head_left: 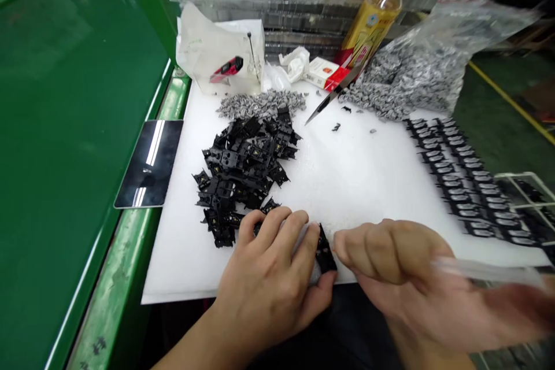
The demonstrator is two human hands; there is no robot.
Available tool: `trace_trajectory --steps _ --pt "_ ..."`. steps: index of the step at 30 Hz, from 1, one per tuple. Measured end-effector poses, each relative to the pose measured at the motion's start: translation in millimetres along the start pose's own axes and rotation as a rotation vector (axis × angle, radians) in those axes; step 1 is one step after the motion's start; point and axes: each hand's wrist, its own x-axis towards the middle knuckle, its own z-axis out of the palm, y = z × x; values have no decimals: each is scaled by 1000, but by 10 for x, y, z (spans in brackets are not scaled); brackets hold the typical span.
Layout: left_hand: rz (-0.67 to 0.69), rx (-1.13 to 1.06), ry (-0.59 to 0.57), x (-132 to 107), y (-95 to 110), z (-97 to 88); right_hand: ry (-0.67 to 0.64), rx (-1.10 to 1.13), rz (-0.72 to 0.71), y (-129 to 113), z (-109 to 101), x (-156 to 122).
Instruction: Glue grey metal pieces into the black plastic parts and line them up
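My left hand (269, 277) grips a small black plastic part (325, 251) at the front of the white foam sheet (373, 185), its fingertips touching the sheet. My right hand (399, 266) is blurred, its curled fingers close beside that part and apparently not touching it. A pale blurred strip (485, 272) lies across or behind this hand, and I cannot tell whether it is held. Just beyond my left fingers lies a heap of similar black parts (243, 173). Neat rows of black parts (463, 182) cover the sheet's right side.
Grey metal pieces form a pile (260, 104) beside a clear bag of them (403, 81). Scissors (333, 92), a bottle (373, 23) and a white paper bag (221, 52) sit behind. A green cabinet (65, 127) stands left; a wire rack (524, 202) stands right.
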Motion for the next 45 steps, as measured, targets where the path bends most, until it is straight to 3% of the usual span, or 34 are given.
trace_trajectory --steps 4,8,12,15,18,24,30,34,37,41,45 --pt "-18 0 2 -34 -9 5 -7 -190 -88 -267 -76 486" --pt "-37 -3 16 -37 -13 8 -26 -468 -139 -221 -111 1033" --pt "-22 11 66 -43 -12 12 -71 -632 -103 -148 -213 1183" --pt "4 34 98 -61 -30 36 16 -705 -228 -237 -422 1240" --pt "15 50 102 -77 -53 59 85 -847 -299 -278 -652 1500" --pt "19 66 146 -73 -63 75 -119 -1268 -275 -87 -774 2171" --pt "47 92 204 -68 -86 125 -304 -1433 -272 35 -688 2373" --pt "50 99 216 -71 -103 146 -271 -1461 -316 -23 -690 2348" --pt "52 100 220 -72 -100 144 -153 -1461 -351 -202 -768 2136" --pt "42 76 180 -73 -80 139 -11 -1421 -324 -439 -899 1413" --pt "30 68 127 -78 -63 130 -66 -1376 -265 -371 -890 507"
